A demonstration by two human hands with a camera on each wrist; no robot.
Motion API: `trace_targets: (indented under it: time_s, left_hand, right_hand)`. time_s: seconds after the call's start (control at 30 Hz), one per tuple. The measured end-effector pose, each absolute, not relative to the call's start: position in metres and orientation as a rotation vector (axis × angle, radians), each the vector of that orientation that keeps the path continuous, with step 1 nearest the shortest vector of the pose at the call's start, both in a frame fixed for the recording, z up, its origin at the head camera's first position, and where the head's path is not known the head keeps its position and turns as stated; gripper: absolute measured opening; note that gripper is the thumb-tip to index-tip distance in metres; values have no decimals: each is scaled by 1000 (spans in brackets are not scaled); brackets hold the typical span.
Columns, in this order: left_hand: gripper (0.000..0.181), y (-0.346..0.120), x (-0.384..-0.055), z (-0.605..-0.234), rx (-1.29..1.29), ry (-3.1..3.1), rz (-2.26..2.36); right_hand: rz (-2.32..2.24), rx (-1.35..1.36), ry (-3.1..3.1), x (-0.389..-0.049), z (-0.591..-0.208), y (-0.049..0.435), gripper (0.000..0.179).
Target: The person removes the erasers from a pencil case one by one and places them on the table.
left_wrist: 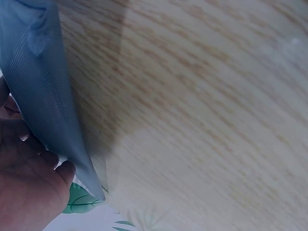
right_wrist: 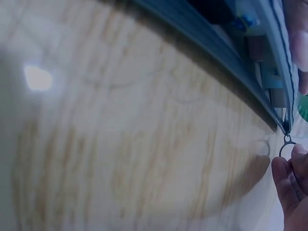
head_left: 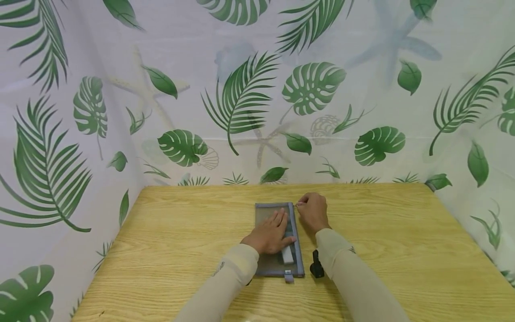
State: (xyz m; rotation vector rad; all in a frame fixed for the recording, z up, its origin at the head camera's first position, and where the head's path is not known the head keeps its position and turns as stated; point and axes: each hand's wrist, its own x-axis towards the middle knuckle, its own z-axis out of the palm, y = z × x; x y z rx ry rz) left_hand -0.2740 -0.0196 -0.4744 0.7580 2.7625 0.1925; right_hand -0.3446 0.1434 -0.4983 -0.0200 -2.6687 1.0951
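A flat mesh zip pouch (head_left: 263,215) with grey-blue edging lies on the table, its zip side facing right. My left hand (head_left: 268,235) rests on top of it, fingers stretched out over the mesh. A white block-like item (head_left: 287,256) shows through near the thumb. At the pouch's far right corner, my right hand (head_left: 314,212) pinches the ring-shaped zip pull (right_wrist: 288,140) between thumb and fingers. The right wrist view shows the zip side gaping, with several small items inside, partly hidden. In the left wrist view the pouch's blue edge (left_wrist: 48,96) rises beside the left hand.
A fabric tab (head_left: 289,278) sticks out at the pouch's near edge. A small black object (head_left: 316,264) is beside the right sleeve. The wood-grain table (head_left: 181,232) extends to both sides, and a leaf-patterned curtain (head_left: 249,170) hangs behind its far edge.
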Motion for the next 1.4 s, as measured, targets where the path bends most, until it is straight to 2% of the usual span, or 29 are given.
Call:
trace_targets:
  time_s: [0.67,1.4]
  left_hand:
    - [71,-20,-271,-473,762,2751,216]
    - [72,-21,-274,-477,742,2745,233]
  right_hand:
    - [1077,-71,-2662,-352,-501,140,11]
    - [1089,4,-2757,-354,-498,145,10]
